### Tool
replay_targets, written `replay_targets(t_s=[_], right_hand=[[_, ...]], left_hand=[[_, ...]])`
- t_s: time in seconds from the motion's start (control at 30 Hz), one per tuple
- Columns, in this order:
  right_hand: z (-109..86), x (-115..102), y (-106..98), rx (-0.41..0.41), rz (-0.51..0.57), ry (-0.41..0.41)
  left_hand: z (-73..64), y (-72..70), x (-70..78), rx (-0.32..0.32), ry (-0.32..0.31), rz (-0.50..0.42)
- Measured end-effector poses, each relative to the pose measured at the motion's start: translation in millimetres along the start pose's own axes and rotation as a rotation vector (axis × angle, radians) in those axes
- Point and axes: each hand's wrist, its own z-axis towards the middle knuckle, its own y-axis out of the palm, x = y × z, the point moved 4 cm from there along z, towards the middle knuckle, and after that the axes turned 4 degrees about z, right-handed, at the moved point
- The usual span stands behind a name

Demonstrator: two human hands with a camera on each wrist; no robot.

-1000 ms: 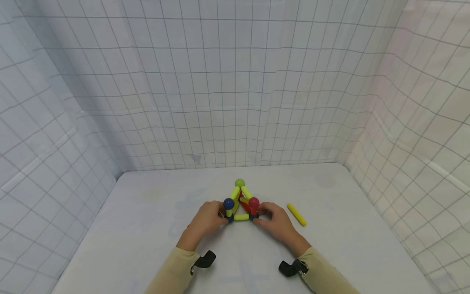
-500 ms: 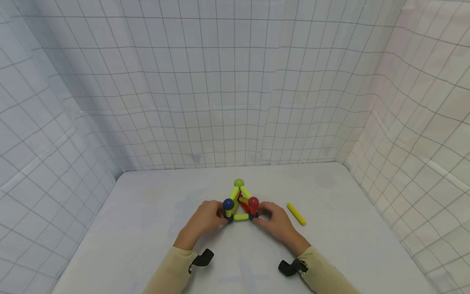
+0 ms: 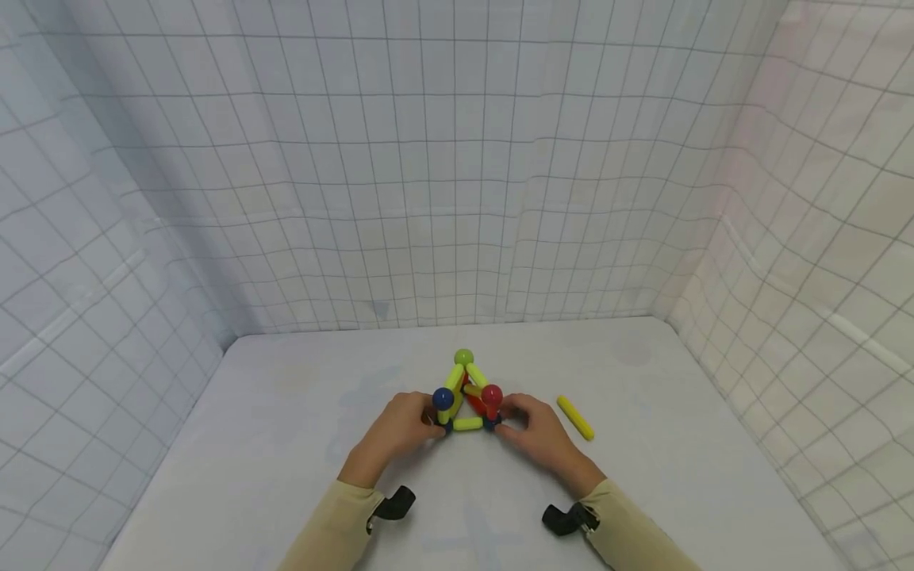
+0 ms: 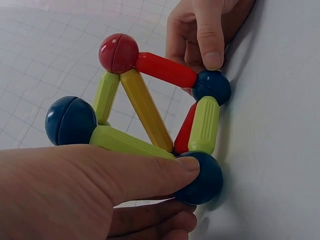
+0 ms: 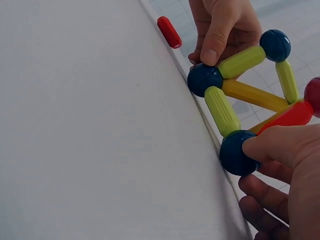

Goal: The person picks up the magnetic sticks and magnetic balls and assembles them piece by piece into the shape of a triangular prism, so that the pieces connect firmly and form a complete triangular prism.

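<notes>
A frame of magnetic building rods and balls [image 3: 467, 424] stands on the white table. Two dark blue balls form its near bottom corners, joined by a lime green rod [image 5: 222, 111]. My left hand [image 3: 400, 426] pinches the left corner ball [image 4: 206, 181], thumb on top. My right hand [image 3: 540, 434] holds the right corner ball [image 5: 234, 155] between thumb and fingers. Above these sit another blue ball [image 3: 443, 398] and a red ball [image 3: 491, 396] on short uprights. A light green ball [image 3: 464, 358] tops the back. Rods of yellow and red run between; the base's rear is partly hidden.
On the table right of my right hand lies a loose yellow rod [image 3: 575, 417]. The right wrist view also shows a loose red rod [image 5: 169, 32] beyond the left hand. Grid-patterned white cloth [image 3: 457, 182] walls in the back and both sides.
My left forearm has shifted slightly left, and a bit of red beside it is now out of sight in the head view. Both hands keep their holds on the corner balls.
</notes>
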Motion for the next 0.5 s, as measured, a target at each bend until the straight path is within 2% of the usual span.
replay_targets(t_s=[0.1, 0.2, 0.37, 0.5], right_hand=[[2.0, -1, -4, -0.028, -0.007, -0.017], [6.0, -6, -17, -0.013, -0.029, -0.029], [13.2, -7, -62, 0.084, -0.144, 0.019], [11.8, 4, -99, 0.075, -0.227, 0.128]], left_hand=[[0.2, 0.3, -1.5, 0.002, -0.001, -0.001], [0.6, 0.8, -2.7, -0.003, -0.004, -0.009], [1.7, 1.9, -4.0, -0.011, -0.005, -0.044], [2.1, 2.1, -4.9, -0.019, 0.005, -0.066]])
